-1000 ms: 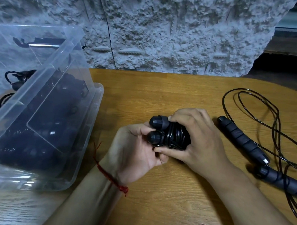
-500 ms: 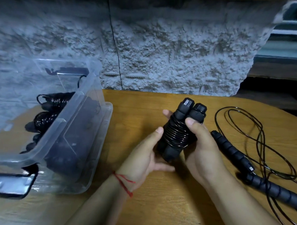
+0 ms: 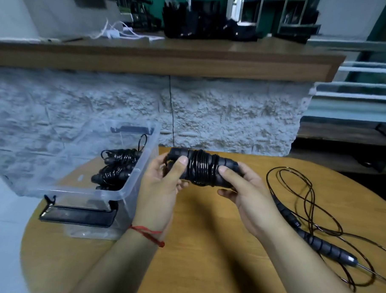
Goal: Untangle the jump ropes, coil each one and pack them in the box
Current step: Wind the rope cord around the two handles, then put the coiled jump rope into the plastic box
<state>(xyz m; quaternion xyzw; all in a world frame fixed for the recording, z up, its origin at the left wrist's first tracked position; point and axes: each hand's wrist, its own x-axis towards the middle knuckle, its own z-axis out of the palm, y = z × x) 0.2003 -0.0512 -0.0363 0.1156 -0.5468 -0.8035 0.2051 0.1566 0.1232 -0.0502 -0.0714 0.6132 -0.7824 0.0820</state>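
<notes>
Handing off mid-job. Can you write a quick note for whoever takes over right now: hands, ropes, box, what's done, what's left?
Left hand and right hand: both grip the coiled rope, held level above the table.
Box: on the left, no lid on, packed ropes inside.
Done: this rope is wound round its handles.
Left: put it in the box, then coil and pack the loose rope lying on the right.

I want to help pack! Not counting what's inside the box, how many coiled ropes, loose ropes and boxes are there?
coiled rope: 1
loose rope: 1
box: 1
Total: 3
</notes>
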